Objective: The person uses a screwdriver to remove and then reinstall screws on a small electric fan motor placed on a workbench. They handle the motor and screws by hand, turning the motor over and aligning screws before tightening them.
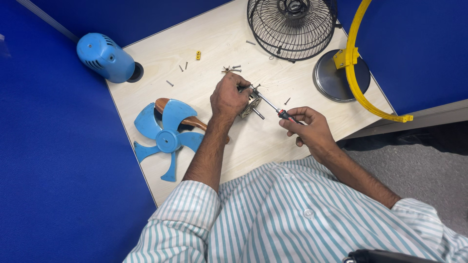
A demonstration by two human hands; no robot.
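Head view: the left hand (229,97) is closed over a small fan motor (251,106) at the middle of the tabletop (273,141), pinning it in place. The right hand (312,129) grips the red-and-black handle of a screwdriver (273,105), whose tip meets the top of the motor beside the left fingers. In my judgement, the work is best done with the shaft kept in line with the screw, the motor held flat and steady, and the left fingers kept off the tip.

Loose screws (233,68) lie scattered across the pale wood-grain surface. A blue fan blade (166,139) rests left of the motor, over a brown wooden piece. A blue motor cover (105,57), black wire grille (292,27), round metal base (336,78) and yellow ring (358,73) sit along the far edge. Blue partition walls enclose the corner; grey floor shows at right.
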